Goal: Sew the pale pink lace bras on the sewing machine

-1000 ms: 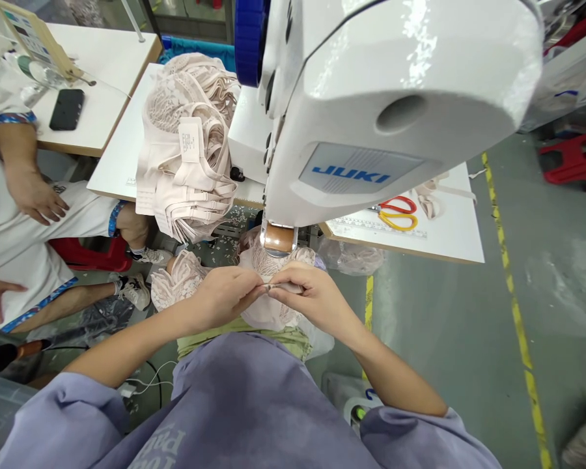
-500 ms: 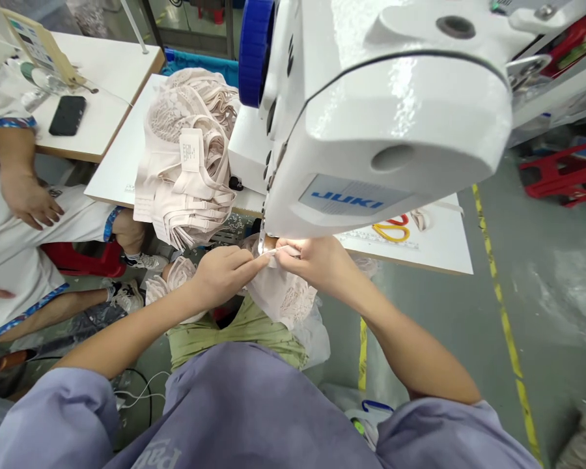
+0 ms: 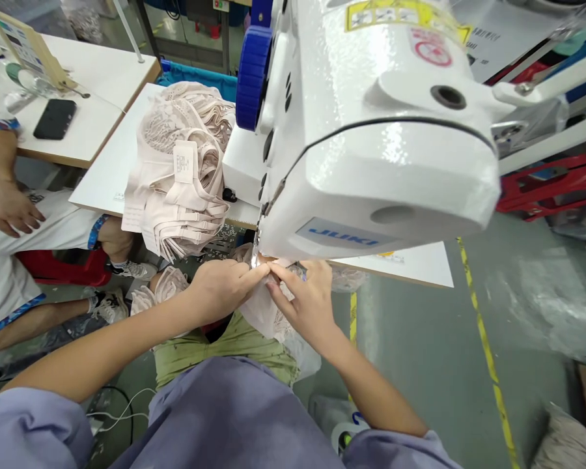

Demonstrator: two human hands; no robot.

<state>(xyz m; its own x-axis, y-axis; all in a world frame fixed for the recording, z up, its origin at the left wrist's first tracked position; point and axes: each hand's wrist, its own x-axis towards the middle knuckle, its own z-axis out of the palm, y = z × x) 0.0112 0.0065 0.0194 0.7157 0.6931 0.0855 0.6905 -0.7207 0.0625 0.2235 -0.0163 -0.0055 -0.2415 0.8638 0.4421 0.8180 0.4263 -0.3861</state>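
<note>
A beige lace bra (image 3: 260, 318) hangs over my lap, its upper edge at the needle area (image 3: 254, 255) of a white sewing machine (image 3: 395, 189). My left hand (image 3: 222, 285) is closed on the edge of the bra, thumb and forefinger pointing at the presser foot. From the other side my right hand (image 3: 308, 305) meets it, forefinger and thumb bent around the fabric beside the left fingertips, other fingers partly raised. The machine head hides part of the stitching spot. Left of the needle, a pile of beige bras (image 3: 180, 169) with straps and a white label lies on the table.
A blue handwheel (image 3: 254, 78) sticks out on the machine's left. Another person's hand (image 3: 10, 205) rests at the far left, below a black phone (image 3: 55, 119) on a neighbouring table. A red stool (image 3: 551, 189) stands at right.
My right hand has let the light strip out of its pinch, and its fingers have opened somewhat and turned toward the left fingertips. The camera view has tilted up slightly; the left hand stays at the needle.
</note>
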